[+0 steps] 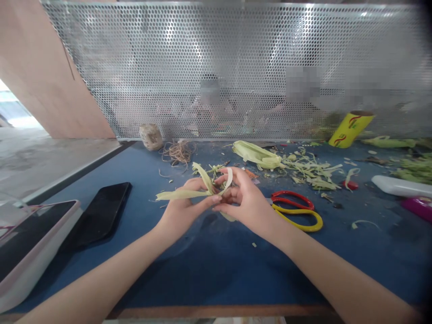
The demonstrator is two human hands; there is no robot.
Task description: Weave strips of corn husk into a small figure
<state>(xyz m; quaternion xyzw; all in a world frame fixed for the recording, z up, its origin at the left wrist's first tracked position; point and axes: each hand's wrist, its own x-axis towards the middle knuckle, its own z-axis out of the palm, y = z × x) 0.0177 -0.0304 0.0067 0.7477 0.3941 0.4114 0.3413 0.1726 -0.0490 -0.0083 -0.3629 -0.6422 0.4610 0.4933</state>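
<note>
Both my hands meet over the middle of a blue table [216,270]. My left hand [184,209] pinches pale green corn husk strips [178,194] that stick out to the left. My right hand [245,200] is closed on the same bundle, with one strip [228,177] curling over its fingers. Just right of my right hand lie scissors with a red and a yellow handle [297,209].
A black phone [101,216] and a white-framed device [27,247] lie at the left. Husk scraps [310,171], a husk piece [256,155], a yellow roll [351,128], twine [177,152] and a white object [401,185] lie farther back. A perforated metal screen [236,67] stands behind, with people beyond it.
</note>
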